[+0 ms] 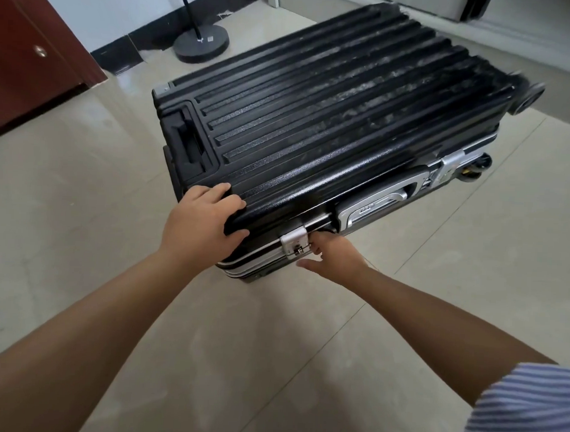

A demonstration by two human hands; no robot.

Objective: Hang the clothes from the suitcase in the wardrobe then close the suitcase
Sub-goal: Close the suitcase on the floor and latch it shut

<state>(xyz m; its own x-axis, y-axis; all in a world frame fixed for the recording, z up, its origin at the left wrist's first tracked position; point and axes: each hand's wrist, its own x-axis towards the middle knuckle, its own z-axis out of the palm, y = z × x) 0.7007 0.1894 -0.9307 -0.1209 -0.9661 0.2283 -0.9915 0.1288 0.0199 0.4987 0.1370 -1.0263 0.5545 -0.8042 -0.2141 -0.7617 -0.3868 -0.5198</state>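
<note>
Suitcase: the black ribbed hard-shell suitcase (329, 120) lies flat on the pale tiled floor (67, 208), in the middle of the view, its lid down on the lower shell and its wheels (528, 95) at the far right end.
Near edge: a silver frame runs along the seam, with a silver latch (294, 245) at the near left corner, a silver side handle (374, 206) in the middle and a second latch (452, 165) further right.
Left hand: the left hand (199, 222) rests on the near left corner of the lid, palm down, fingers spread over the top and thumb on the edge just left of the near latch; the grip is a loose open-handed press, not closed round anything.
Right hand: the right hand (335, 253) sits just right of the near latch, fingers reaching under the lid edge at the seam and touching the frame; the fingertips are hidden, so I cannot tell whether this grip is closed on anything.
Sleeve: a blue-and-white striped sleeve (529, 408) shows at the near right.
Surroundings: a dark red-brown door (27, 51) stands at the far left; a round black stand base (201, 43) with a thin pole sits on the floor beyond the suitcase.
Clothes: none can be seen; the closed lid hides the inside.
</note>
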